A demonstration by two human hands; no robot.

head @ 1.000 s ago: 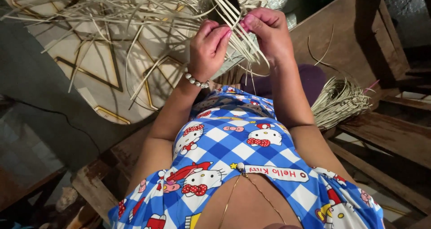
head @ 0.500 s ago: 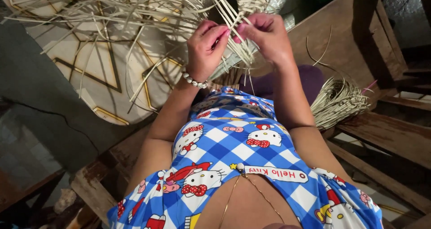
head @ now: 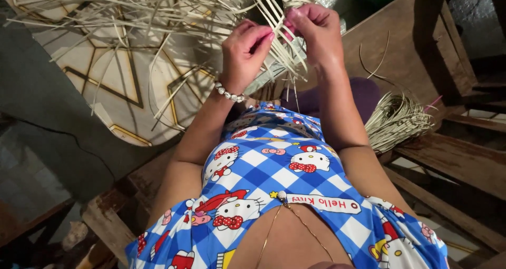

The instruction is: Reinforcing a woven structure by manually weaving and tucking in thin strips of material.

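Note:
My left hand (head: pixel 245 50) and my right hand (head: pixel 312 29) are raised in front of me, both pinching thin pale straw strips (head: pixel 276 34) of a partly woven piece (head: pixel 158 10) that fans out to the upper left. The fingers of the two hands meet over the same few strips, which hang down between them. A white bead bracelet (head: pixel 227 93) circles my left wrist. The woven part behind my hands is mostly hidden.
A coiled bundle of pale strips (head: pixel 398 121) lies on the wooden bench (head: pixel 453 158) to my right. A cream floor panel with gold line pattern (head: pixel 116 89) lies below on the left. A dark wooden board (head: pixel 390 31) stands behind my right arm.
Both hands have stayed on the strips, with only small finger shifts. The loose straw ends have swayed slightly.

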